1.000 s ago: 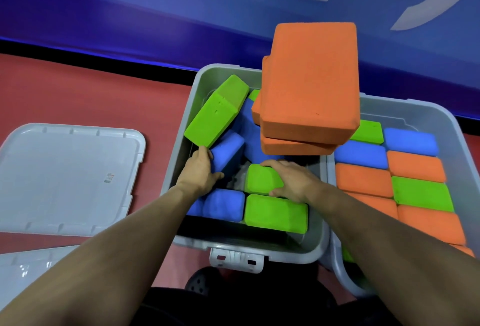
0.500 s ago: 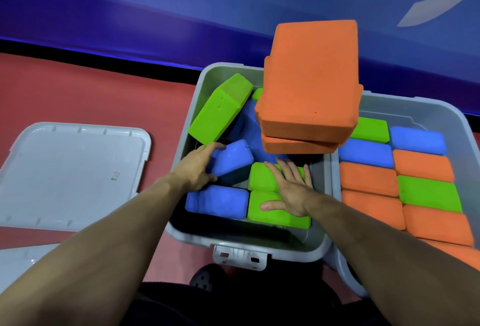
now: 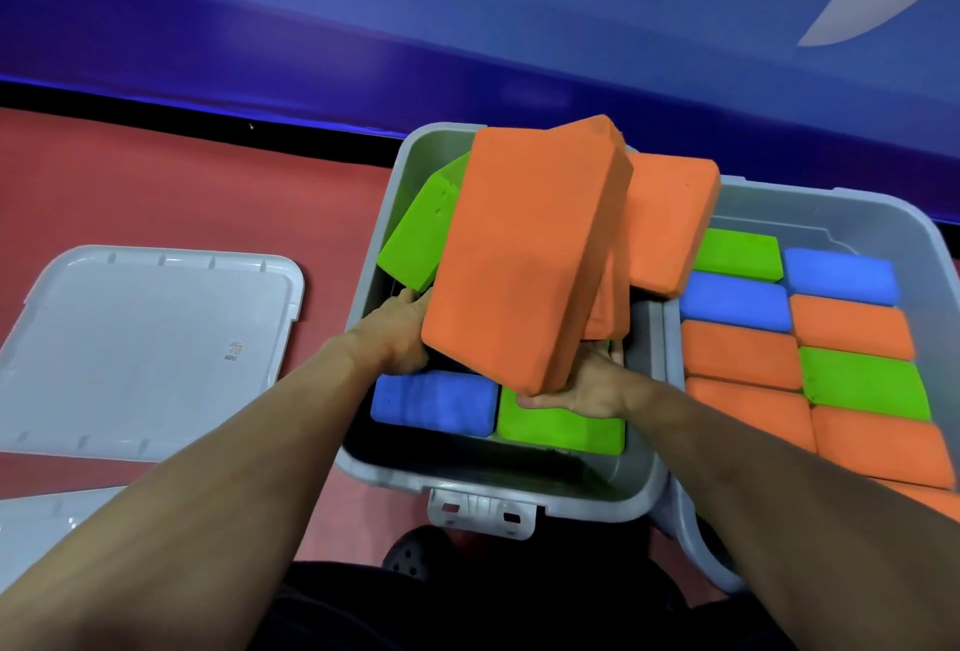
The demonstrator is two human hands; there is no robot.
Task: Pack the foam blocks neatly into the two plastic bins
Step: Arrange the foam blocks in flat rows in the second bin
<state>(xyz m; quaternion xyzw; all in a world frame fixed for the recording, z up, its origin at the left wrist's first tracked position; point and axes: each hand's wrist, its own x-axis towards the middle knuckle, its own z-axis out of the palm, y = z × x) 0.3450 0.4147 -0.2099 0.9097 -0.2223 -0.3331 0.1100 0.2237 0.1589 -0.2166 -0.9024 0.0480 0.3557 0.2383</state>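
Observation:
Two grey plastic bins stand side by side. In the left bin point(image 3: 582, 500), a blue block point(image 3: 434, 401) and a green block point(image 3: 563, 427) lie flat at the front. A green block point(image 3: 415, 245) leans on the bin's left wall. A big orange block point(image 3: 519, 255) tilts steeply over the bin. My right hand point(image 3: 582, 388) grips its lower corner from beneath. My left hand point(image 3: 397, 331) touches its lower left edge with the fingers hidden. Another orange block point(image 3: 670, 219) lies behind it. The right bin point(image 3: 883, 214) holds several blocks in neat rows.
A grey bin lid point(image 3: 145, 338) lies flat on the red floor left of the bins. Part of a second lid point(image 3: 36, 510) shows at the lower left. A dark shoe point(image 3: 410, 552) is just below the left bin's latch. A blue wall runs behind.
The top orange block has tipped from the stack toward me and to the left, and now covers the bin's middle. My right hand has left the green block and taken the orange block's lower corner.

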